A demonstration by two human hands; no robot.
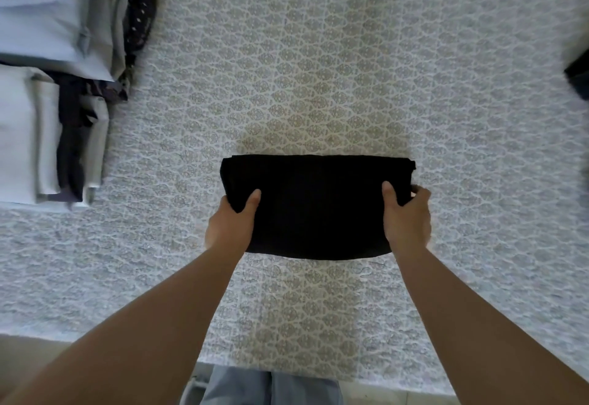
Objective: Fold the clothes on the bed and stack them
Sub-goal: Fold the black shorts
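Patterned bed (318, 54): both hands, left (231, 223) and right (408, 220), grip the folded black garment (318, 207); next, carry it to the stack (47, 137).

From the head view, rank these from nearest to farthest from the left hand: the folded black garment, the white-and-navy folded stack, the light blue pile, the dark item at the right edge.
1. Folded black garment: gripped by the left hand at its left end.
2. White-and-navy folded stack: left of the hand.
3. Light blue pile: far left corner.
4. Dark item: right edge, across the bed.
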